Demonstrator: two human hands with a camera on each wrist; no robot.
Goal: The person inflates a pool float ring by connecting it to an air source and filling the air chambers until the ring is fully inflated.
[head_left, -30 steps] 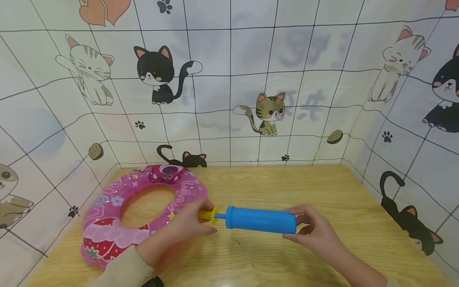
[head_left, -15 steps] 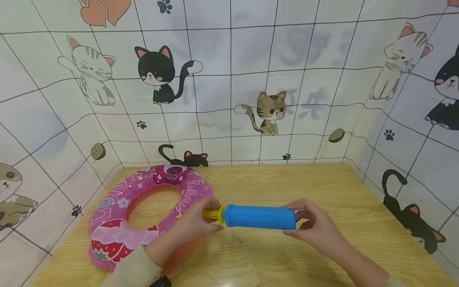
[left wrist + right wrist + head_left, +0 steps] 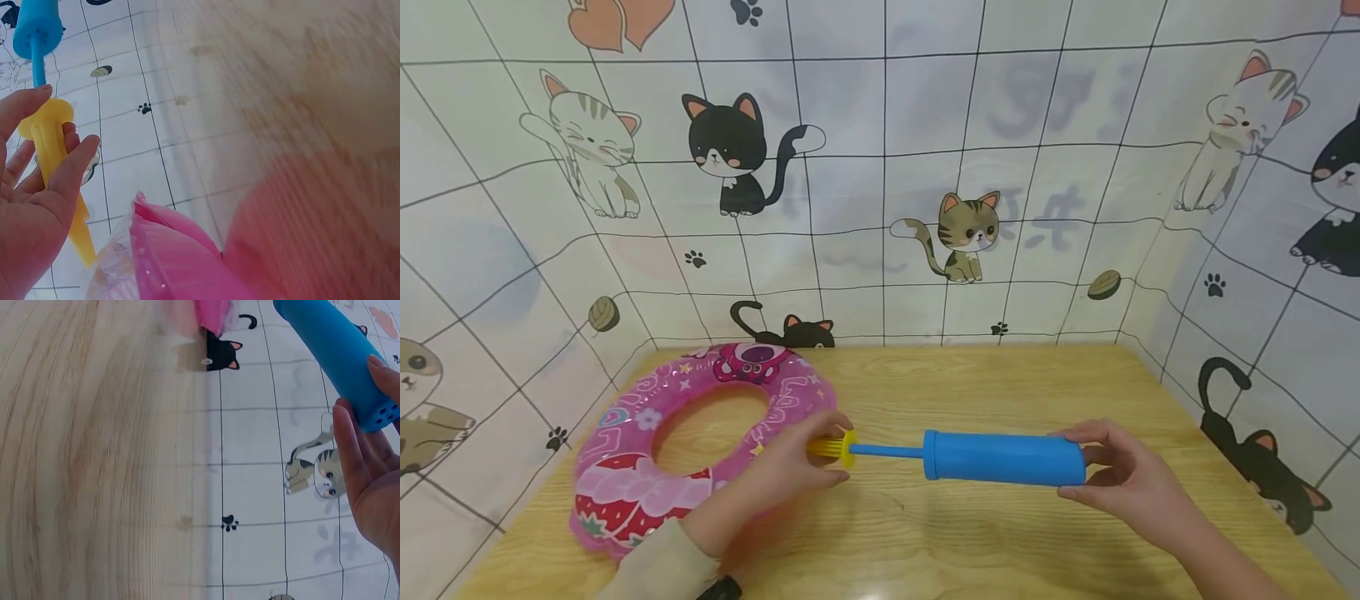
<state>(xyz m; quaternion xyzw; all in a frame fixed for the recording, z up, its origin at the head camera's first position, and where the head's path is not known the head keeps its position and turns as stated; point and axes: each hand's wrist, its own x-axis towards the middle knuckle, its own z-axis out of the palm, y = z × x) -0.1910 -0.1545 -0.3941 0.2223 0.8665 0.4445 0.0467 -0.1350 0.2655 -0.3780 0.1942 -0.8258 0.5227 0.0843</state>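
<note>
A blue hand pump [image 3: 1003, 458] is held level between my two hands, its thin blue rod drawn well out of the barrel. My left hand [image 3: 778, 471] grips the yellow nozzle end [image 3: 831, 448] at the rod's tip; in the left wrist view this yellow piece [image 3: 53, 144] tapers to a point past the palm. At the barrel's other end, my right hand [image 3: 1123, 479] pinches it between thumb and fingers. The right wrist view shows small holes in that end of the barrel [image 3: 340, 359]. A pink swim ring [image 3: 640, 417] lies inflated behind my left hand.
The wooden table [image 3: 985, 383] reaches back to a white sheet wall [image 3: 842, 192] with printed cats and grid lines, which also closes off both sides. A dark object [image 3: 721, 588] shows at the bottom edge by the left sleeve [image 3: 666, 562].
Half a second ago the rod was pushed fully in; now it is drawn out. My right hand has moved right with the barrel, my left hand slightly left with the yellow end.
</note>
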